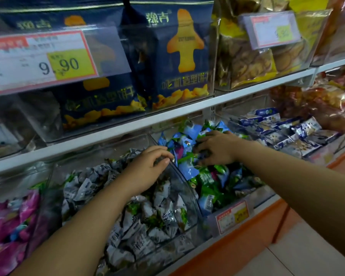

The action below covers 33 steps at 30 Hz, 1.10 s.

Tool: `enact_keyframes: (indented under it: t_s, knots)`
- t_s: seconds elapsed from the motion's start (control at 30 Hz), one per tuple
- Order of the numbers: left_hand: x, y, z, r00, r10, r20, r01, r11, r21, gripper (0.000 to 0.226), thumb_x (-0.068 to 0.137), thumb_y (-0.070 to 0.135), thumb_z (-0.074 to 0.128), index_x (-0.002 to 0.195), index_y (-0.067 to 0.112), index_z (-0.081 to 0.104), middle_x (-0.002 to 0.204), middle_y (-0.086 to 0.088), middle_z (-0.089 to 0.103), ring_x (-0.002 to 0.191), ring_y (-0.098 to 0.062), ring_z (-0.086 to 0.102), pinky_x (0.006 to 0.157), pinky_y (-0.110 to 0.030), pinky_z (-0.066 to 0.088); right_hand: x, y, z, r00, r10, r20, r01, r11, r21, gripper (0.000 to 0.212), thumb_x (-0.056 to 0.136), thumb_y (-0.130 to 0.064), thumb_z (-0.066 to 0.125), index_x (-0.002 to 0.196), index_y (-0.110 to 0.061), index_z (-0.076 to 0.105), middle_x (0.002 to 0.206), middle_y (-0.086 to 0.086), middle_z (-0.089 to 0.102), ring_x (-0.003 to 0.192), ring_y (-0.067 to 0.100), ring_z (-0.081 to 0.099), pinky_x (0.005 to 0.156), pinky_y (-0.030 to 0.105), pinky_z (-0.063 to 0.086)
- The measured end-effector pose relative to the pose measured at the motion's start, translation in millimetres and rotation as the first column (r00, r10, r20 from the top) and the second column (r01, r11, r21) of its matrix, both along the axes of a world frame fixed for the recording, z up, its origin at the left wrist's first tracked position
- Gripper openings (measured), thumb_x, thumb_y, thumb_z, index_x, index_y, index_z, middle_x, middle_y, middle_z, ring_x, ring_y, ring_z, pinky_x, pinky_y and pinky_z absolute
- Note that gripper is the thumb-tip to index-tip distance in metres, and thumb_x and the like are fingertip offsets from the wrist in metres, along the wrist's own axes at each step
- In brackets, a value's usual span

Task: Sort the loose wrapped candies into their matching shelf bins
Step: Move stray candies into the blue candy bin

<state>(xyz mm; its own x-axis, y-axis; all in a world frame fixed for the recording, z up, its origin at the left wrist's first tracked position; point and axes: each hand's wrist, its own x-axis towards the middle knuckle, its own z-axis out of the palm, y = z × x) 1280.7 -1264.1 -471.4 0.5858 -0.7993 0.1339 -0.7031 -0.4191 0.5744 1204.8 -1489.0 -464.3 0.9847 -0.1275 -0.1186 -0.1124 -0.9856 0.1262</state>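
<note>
— Clear divider (184,188) splits grey candies (157,222) from blue-green candies (207,180); price tag (232,217) below.
— Left hand (147,168) curled at the divider; right hand (215,148) spread, pressing the blue-green pile.

White shelf (187,114) with orange base (247,232), pale tiled floor (307,255), dim shop light, price tag (42,60).

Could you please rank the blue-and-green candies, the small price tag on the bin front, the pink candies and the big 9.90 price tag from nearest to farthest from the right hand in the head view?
1. blue-and-green candies: directly under the right hand.
2. small price tag: below, on the bin front.
3. 9.90 price tag: upper shelf, far left.
4. pink candies: far-left bin.
</note>
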Motion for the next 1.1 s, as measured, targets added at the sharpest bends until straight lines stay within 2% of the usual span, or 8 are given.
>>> enact_keyframes:
  t_s: [0.13,0.27,0.37,0.53,0.7,0.87,0.97,1.1]
  knots:
    - [5,-2,0,1.0,0.003,-0.016,-0.003,1.0,0.016,0.015,0.099,0.034,0.043,0.106,0.035,0.056,0.125,0.016,0.04,0.115,0.0,0.038,0.096,-0.022,0.026,-14,-23,-3,0.997,0.023,0.076,-0.032,0.993,0.113,0.045,0.085,-0.052,0.057,0.126,-0.034,0.057,0.136,0.002,0.054,0.126,0.026,0.042,0.102,0.041,0.04]
    - [7,-1,-1,1.0,-0.014,0.009,0.014,1.0,0.025,0.014,0.097,0.035,0.045,0.106,0.034,0.056,0.127,0.015,0.041,0.114,0.0,0.038,0.095,-0.022,0.027,-43,-16,10,0.995,0.0,0.097,-0.021,0.976,0.215,0.044,0.085,-0.046,0.06,0.127,-0.034,0.056,0.141,-0.007,0.048,0.127,0.017,0.045,0.108,0.038,0.033]
    - [6,-2,-1,1.0,-0.01,0.026,0.01,1.0,0.021,0.01,0.096,0.037,0.047,0.102,0.036,0.055,0.124,0.015,0.041,0.112,-0.001,0.04,0.093,-0.021,0.027,-40,8,18,0.958,0.087,0.273,-0.13,0.981,0.145,0.038,0.09,-0.045,0.055,0.127,-0.037,0.055,0.144,-0.016,0.043,0.133,0.015,0.037,0.113,0.047,0.022]
    - [6,-2,-5,1.0,0.005,0.01,-0.005,1.0,-0.03,0.007,0.096,0.032,0.049,0.096,0.033,0.055,0.117,0.013,0.043,0.112,-0.002,0.041,0.092,-0.019,0.027,17,52,-10,0.947,0.193,0.256,-0.274,0.902,0.334,0.03,0.091,-0.024,0.054,0.12,-0.018,0.057,0.12,0.008,0.059,0.114,0.027,0.05,0.096,0.046,0.043]
    - [8,-2,-7,1.0,0.006,0.0,-0.006,1.0,-0.024,0.009,0.097,0.035,0.047,0.095,0.036,0.055,0.117,0.016,0.041,0.115,0.0,0.038,0.094,-0.021,0.026,29,39,-16,0.959,0.182,0.215,-0.234,0.939,0.25,0.031,0.083,-0.029,0.063,0.114,-0.025,0.062,0.119,0.001,0.059,0.118,0.022,0.047,0.103,0.046,0.035]
    - [8,-1,-9,1.0,-0.002,0.001,0.002,0.999,-0.035,0.013,0.097,0.036,0.045,0.101,0.032,0.057,0.12,0.016,0.04,0.116,0.0,0.037,0.095,-0.021,0.025,-1,20,-5,0.957,0.129,0.259,-0.191,0.954,0.23,0.013,0.088,-0.017,0.06,0.094,-0.024,0.069,0.098,-0.006,0.068,0.097,0.014,0.057,0.097,0.032,0.04]
    - [7,0,-9,1.0,-0.004,-0.001,0.004,0.999,-0.038,0.015,0.097,0.036,0.045,0.103,0.03,0.058,0.12,0.016,0.04,0.116,0.001,0.037,0.095,-0.021,0.025,-13,13,5,0.955,0.105,0.278,-0.167,0.963,0.212,0.014,0.09,-0.018,0.057,0.091,-0.025,0.068,0.096,-0.007,0.069,0.093,0.011,0.057,0.109,0.037,0.03]
    - [7,-1,-9,1.0,0.0,-0.016,0.0,0.999,-0.037,0.016,0.097,0.036,0.045,0.103,0.029,0.058,0.119,0.015,0.042,0.115,-0.001,0.039,0.095,-0.021,0.026,-21,9,32,0.987,0.008,0.161,-0.003,1.0,-0.029,0.017,0.094,-0.023,0.047,0.091,-0.023,0.064,0.099,-0.003,0.061,0.113,0.02,0.052,0.114,0.053,0.009]
